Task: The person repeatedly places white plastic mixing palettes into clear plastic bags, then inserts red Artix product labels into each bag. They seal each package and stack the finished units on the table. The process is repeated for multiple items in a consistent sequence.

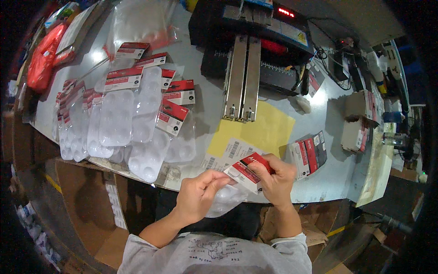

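Observation:
My left hand [199, 195] and my right hand [275, 179] together hold a clear plastic blister pack [226, 199] with a red and white header card [247, 172], just above the table's near edge. The left fingers pinch the card's left end; the right fingers fold over its right end. Under the card lies a white sheet with barcodes [229, 154] on a yellow sheet [266, 129]. A pile of finished clear blister packs with red cards [137, 114] covers the table to the left.
A black sealing machine with two metal rails [242, 77] stands at the back centre. A stack of red and white cards [309, 155] lies right of my hands. Small cardboard boxes [358, 121] sit at right. A red bag [42, 57] lies far left. Cardboard cartons [86, 201] stand below the table.

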Demonstrator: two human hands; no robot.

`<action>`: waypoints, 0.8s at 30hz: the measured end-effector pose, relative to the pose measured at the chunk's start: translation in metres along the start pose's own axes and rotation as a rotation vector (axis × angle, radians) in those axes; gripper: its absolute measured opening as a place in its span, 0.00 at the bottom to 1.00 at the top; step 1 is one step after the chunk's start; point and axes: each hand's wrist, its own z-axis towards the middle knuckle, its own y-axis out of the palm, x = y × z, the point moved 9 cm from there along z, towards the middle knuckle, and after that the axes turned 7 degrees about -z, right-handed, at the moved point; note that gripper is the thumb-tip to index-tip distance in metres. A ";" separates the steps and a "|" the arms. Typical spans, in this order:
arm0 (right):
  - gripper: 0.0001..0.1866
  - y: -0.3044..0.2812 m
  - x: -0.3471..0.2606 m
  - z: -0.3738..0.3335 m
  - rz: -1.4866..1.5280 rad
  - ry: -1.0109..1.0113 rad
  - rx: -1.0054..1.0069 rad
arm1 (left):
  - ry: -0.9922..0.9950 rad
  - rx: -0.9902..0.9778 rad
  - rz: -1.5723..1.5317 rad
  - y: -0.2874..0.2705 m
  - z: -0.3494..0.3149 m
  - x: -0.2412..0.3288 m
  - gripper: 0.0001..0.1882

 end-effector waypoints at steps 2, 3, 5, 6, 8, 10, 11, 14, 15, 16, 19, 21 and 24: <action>0.09 -0.001 -0.002 0.000 0.042 -0.015 0.000 | -0.034 0.005 -0.022 0.000 0.000 0.000 0.08; 0.09 -0.002 -0.004 0.000 0.053 -0.036 -0.008 | -0.044 -0.002 -0.013 0.000 0.000 0.000 0.08; 0.09 -0.005 -0.007 0.000 0.063 -0.068 -0.034 | -0.040 -0.033 -0.004 0.003 0.001 0.000 0.08; 0.08 -0.005 -0.007 0.000 0.065 -0.081 -0.053 | -0.046 -0.035 -0.009 0.003 0.001 -0.001 0.08; 0.08 -0.005 -0.008 0.000 0.071 -0.101 -0.072 | -0.049 -0.046 -0.036 0.006 0.002 -0.003 0.08; 0.09 -0.006 -0.008 0.001 0.067 -0.121 -0.063 | -0.024 -0.041 -0.088 0.007 0.003 -0.002 0.08; 0.09 -0.004 -0.006 0.002 0.085 -0.116 -0.069 | -0.034 -0.043 -0.111 0.008 0.003 -0.004 0.08; 0.09 -0.002 -0.003 0.002 0.106 -0.108 -0.085 | 0.011 -0.057 -0.130 0.008 0.003 -0.001 0.08; 0.09 -0.001 -0.002 0.002 0.109 -0.103 -0.099 | 0.013 -0.055 -0.105 0.008 0.003 -0.001 0.08; 0.09 0.001 -0.001 0.002 0.099 -0.091 -0.121 | 0.031 -0.058 -0.086 0.007 0.002 0.000 0.08; 0.11 0.007 0.000 0.002 0.058 -0.110 -0.194 | 0.099 -0.038 -0.062 0.005 0.001 0.002 0.08; 0.10 0.013 0.000 0.004 -0.057 -0.163 -0.239 | 0.130 -0.005 -0.038 0.003 0.001 0.001 0.08; 0.11 0.002 0.014 0.012 0.050 -0.056 -0.077 | 0.134 0.132 -0.095 -0.011 0.003 -0.006 0.09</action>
